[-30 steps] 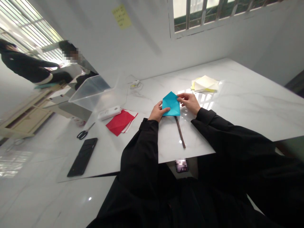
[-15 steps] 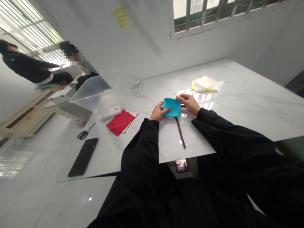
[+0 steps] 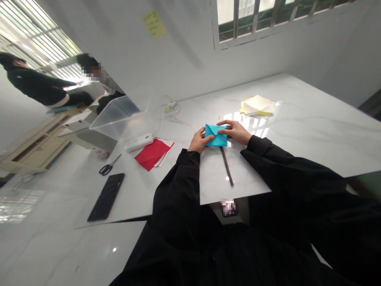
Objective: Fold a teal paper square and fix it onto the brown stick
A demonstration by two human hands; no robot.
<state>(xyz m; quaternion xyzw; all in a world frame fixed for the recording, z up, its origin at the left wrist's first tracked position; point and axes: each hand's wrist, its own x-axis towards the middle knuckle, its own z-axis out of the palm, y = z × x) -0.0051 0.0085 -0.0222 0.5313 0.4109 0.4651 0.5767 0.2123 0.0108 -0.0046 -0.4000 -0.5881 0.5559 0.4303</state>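
Note:
A folded blue paper [image 3: 218,140], shaped like a small envelope with a pointed flap at its top, is held between both hands above the table. My left hand [image 3: 199,140] pinches its left side, thumb on the front. My right hand [image 3: 236,131] grips its upper right, fingers on the flap. Below the paper a thin brown stick [image 3: 227,167] lies on the white marbled table [image 3: 312,131]; its top end is hidden by the paper. Left of my left hand lies red paper [image 3: 152,154] over white sheets.
Black scissors [image 3: 109,166] and a black phone [image 3: 106,197] lie at the left. Behind them are a white device [image 3: 139,142] and a clear plastic bin [image 3: 119,117]. Cream and yellow papers [image 3: 257,106] lie at the back right. Two people sit far left.
The blue paper's top flap has been folded down over its front. My right fingers have moved left across the upper edge onto the flap.

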